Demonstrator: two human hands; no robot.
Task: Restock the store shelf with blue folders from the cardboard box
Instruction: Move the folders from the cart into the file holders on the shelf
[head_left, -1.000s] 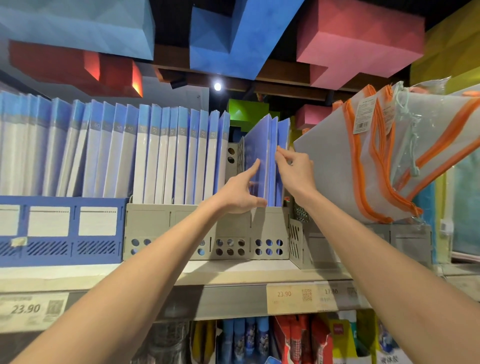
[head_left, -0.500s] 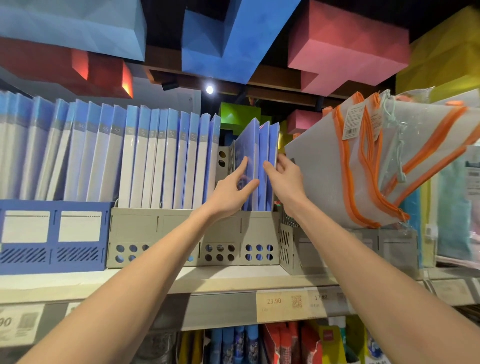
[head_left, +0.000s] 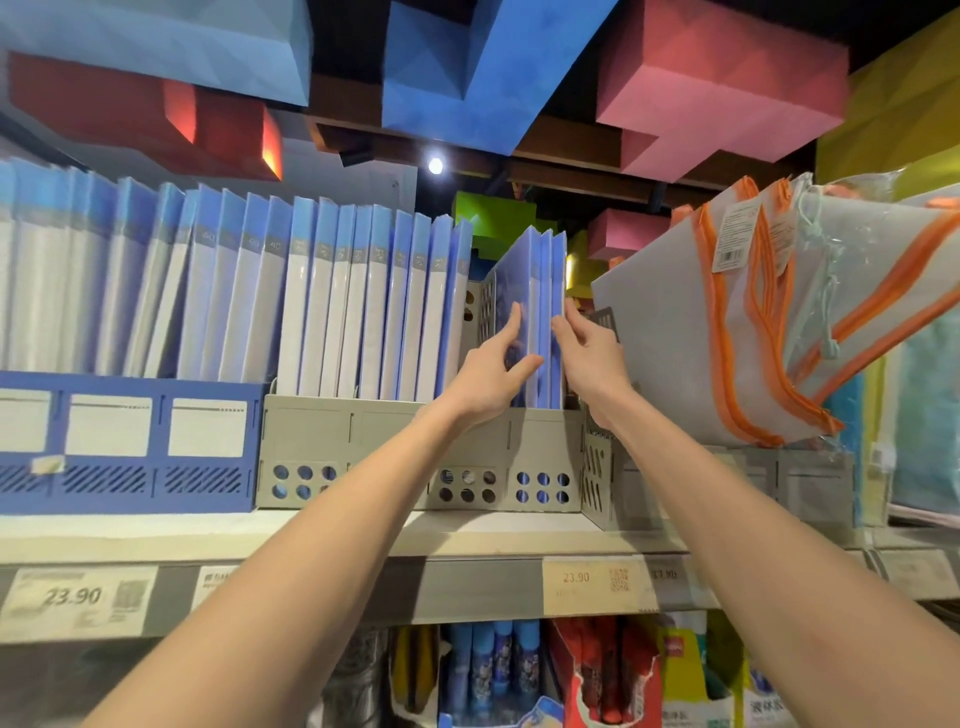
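Grey store shelf, centre frame: left hand pinching slim translucent blue folders in beige perforated rack, right hand pressing spines with straight fingers, probably squaring them upright.

You have two hands up, left hand and right hand, at a group of three blue folders in the left one of two grey file holders. Farther left stands one blue file holder, and two price tags read 23.90. The long folder row is too packed to count.
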